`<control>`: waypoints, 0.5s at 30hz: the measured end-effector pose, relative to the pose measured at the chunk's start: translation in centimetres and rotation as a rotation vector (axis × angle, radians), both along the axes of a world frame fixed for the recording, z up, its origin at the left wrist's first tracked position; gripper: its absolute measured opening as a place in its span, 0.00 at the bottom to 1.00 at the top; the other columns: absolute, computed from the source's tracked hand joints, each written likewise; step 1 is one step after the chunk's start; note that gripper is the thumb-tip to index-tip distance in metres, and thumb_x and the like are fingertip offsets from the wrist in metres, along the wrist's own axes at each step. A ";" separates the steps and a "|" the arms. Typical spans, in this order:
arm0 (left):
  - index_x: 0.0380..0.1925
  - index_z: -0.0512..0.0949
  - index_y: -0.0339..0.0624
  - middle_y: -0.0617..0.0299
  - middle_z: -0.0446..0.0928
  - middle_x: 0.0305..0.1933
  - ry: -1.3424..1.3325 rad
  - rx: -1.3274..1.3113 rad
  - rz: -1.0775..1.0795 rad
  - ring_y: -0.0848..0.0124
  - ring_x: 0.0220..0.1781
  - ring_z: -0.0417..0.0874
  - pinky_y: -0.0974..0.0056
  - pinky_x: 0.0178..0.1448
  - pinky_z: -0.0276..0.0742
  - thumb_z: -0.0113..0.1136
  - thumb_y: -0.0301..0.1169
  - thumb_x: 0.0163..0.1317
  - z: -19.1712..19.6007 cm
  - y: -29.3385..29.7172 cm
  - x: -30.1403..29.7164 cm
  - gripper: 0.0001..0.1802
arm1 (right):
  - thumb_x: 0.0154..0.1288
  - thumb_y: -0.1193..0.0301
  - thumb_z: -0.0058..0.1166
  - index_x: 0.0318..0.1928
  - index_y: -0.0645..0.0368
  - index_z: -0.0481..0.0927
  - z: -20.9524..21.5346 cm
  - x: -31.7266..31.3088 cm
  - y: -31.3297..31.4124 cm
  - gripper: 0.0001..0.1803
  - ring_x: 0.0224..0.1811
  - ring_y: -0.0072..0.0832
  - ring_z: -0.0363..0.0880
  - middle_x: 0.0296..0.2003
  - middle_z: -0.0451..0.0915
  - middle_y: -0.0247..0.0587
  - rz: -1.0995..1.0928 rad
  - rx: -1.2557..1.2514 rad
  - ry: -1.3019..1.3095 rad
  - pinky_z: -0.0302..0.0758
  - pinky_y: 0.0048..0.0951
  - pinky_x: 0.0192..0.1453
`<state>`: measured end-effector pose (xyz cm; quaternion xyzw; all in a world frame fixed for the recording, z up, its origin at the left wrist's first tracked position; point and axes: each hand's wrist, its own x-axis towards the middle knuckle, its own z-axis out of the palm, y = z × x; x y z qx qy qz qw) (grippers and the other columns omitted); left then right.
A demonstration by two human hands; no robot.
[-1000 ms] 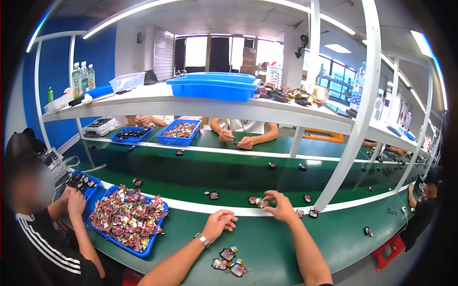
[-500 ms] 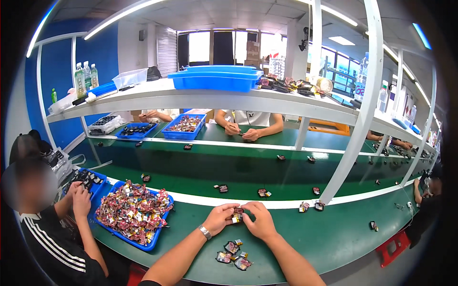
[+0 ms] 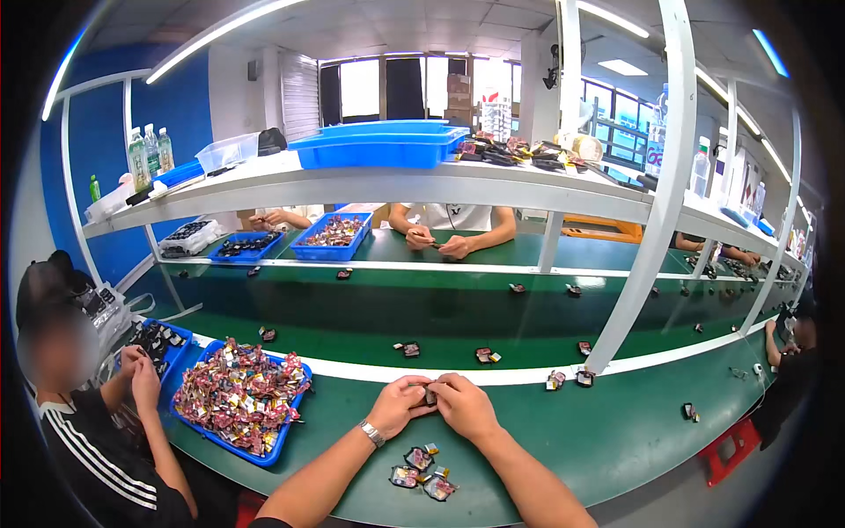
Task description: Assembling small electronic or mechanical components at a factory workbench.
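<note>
Between my left hand (image 3: 398, 408) and my right hand (image 3: 466, 410), a small dark electronic part (image 3: 429, 398) is pinched in the fingertips above the green bench. Fingers cover most of it. Three small electronic assemblies with reddish boards, black rims and silvery-yellow pieces lie nearer me: an upper one (image 3: 420, 457), a left one (image 3: 405, 477) and a right one (image 3: 439, 487). To the left of my hands stands a blue tray (image 3: 271, 458) heaped with similar reddish boards (image 3: 238, 396).
A white rail (image 3: 519, 377) separates my bench from the green belt (image 3: 370, 308), where several assemblies lie scattered. A slanted white post (image 3: 647, 220) rises at right. Overhead, a white shelf (image 3: 370, 185) carries blue trays (image 3: 378, 145). A co-worker (image 3: 106, 458) sits at left, others across and right.
My fingers have closed further round the part, turning it so that its reddish, light-coloured face no longer shows. The whole view has shifted slightly.
</note>
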<state>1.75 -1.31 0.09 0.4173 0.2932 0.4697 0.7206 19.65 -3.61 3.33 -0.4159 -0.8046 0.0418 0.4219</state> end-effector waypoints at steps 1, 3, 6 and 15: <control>0.53 0.69 0.37 0.54 0.75 0.53 -0.011 -0.003 -0.004 0.63 0.55 0.79 0.53 0.62 0.78 0.50 0.24 0.69 0.0 0.0 0.1 0.14 | 0.57 0.75 0.59 0.41 0.54 0.80 0.1 0.2 -0.1 0.10 0.41 0.34 0.80 0.41 0.77 0.34 0.016 0.018 -0.014 0.79 0.36 0.43; 0.53 0.69 0.37 0.54 0.76 0.52 -0.011 0.003 -0.005 0.65 0.54 0.80 0.56 0.60 0.80 0.49 0.24 0.70 0.1 0.0 0.2 0.13 | 0.57 0.75 0.59 0.40 0.54 0.80 -0.3 0.8 0.2 0.10 0.42 0.34 0.80 0.41 0.77 0.34 0.034 0.014 -0.048 0.79 0.36 0.43; 0.54 0.69 0.37 0.54 0.78 0.50 0.005 0.016 -0.009 0.66 0.53 0.81 0.59 0.58 0.81 0.48 0.24 0.71 0.3 -0.2 0.3 0.13 | 0.56 0.74 0.59 0.39 0.53 0.81 -0.3 1.0 0.3 0.09 0.42 0.35 0.79 0.40 0.77 0.34 0.052 0.000 -0.084 0.79 0.36 0.43; 0.53 0.70 0.36 0.54 0.77 0.51 0.115 0.080 0.024 0.66 0.53 0.81 0.61 0.58 0.82 0.47 0.24 0.71 0.2 -0.4 0.6 0.13 | 0.55 0.74 0.60 0.38 0.51 0.81 0.0 1.3 0.8 0.09 0.45 0.36 0.76 0.41 0.75 0.35 0.064 0.086 -0.183 0.76 0.38 0.46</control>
